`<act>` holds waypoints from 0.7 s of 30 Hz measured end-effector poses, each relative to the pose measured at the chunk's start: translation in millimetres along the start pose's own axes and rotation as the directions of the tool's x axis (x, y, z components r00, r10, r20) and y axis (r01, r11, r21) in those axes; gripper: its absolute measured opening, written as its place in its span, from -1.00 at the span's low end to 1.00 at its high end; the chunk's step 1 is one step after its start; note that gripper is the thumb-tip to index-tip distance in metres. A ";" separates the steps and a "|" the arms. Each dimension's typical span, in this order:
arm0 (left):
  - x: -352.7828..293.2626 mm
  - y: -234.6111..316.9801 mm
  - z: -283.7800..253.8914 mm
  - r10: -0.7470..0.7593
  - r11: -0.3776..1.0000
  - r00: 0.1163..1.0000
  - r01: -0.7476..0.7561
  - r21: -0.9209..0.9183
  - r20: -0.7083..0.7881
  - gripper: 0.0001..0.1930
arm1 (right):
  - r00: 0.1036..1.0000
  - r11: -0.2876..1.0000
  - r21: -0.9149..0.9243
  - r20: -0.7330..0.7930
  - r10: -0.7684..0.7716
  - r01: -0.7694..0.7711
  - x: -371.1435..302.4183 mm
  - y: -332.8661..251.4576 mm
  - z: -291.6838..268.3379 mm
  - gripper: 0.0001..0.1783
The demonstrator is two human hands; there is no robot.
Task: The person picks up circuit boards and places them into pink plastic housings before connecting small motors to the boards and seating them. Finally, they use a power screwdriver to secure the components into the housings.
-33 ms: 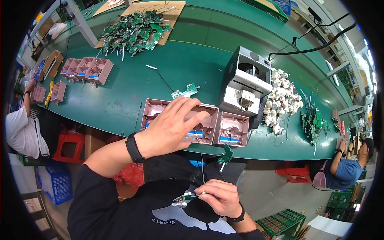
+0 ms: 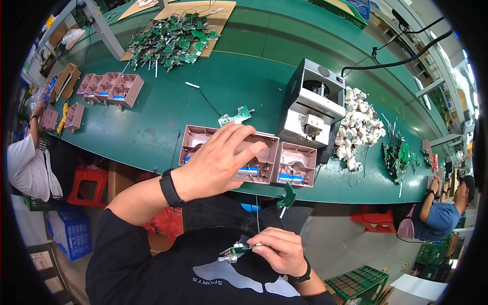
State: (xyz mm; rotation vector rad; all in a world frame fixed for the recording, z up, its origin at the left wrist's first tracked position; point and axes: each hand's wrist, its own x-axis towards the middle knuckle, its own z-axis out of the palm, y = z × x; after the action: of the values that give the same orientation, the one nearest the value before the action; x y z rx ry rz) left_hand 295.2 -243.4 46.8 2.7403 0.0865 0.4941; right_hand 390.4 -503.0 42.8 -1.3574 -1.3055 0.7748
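Observation:
Pink plastic housings stand in a row at the near edge of the table. My left hand (image 2: 216,160) lies over the left part of the row, fingers spread, hiding much of what is beneath. A blue cylindrical battery (image 2: 247,172) shows by its wrist side. The rightmost housing (image 2: 296,161) holds another blue cylinder. Close to my chest, my right hand (image 2: 278,250) pinches a small circuit board (image 2: 235,250) that has a metal shaft on it. Another green board (image 2: 288,196) with wires hangs at the table's edge. Beyond my left hand lies a loose board (image 2: 236,116) with a black wire.
A silver-and-black machine (image 2: 312,104) stands right of the housings. White parts (image 2: 358,127) and green boards (image 2: 397,152) are heaped beyond it. A larger board pile (image 2: 173,40) sits at the far left, with more pink housings (image 2: 112,90) nearer. People work at both sides.

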 end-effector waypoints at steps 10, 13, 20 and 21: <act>0.5 24.9 -18.4 0.124 0.986 0.992 -0.120 -0.119 0.023 -0.25 | 0.988 0.989 0.057 -0.060 0.142 -0.138 10.5 6.1 -1.8 -0.82; -0.3 29.3 -21.3 0.158 0.980 0.987 -0.151 -0.132 0.041 -0.32 | 0.982 0.980 0.114 -0.084 0.172 -0.162 15.1 8.7 -2.8 -0.83; 1.0 33.7 -22.8 0.232 0.967 0.973 -0.229 -0.112 0.010 -0.46 | 0.993 0.988 0.144 -0.097 0.069 -0.055 19.4 11.9 0.3 -0.82; 1.1 34.2 -22.4 0.237 0.967 0.972 -0.235 -0.098 0.000 -0.47 | 0.992 0.988 0.146 -0.106 0.071 -0.055 19.6 11.9 0.2 -0.82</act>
State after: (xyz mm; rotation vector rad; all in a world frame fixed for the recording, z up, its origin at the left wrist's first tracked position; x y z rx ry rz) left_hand 288.3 -267.9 78.9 2.6695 -0.2638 0.5304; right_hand 397.3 -482.4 35.5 -1.3126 -1.1035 0.8091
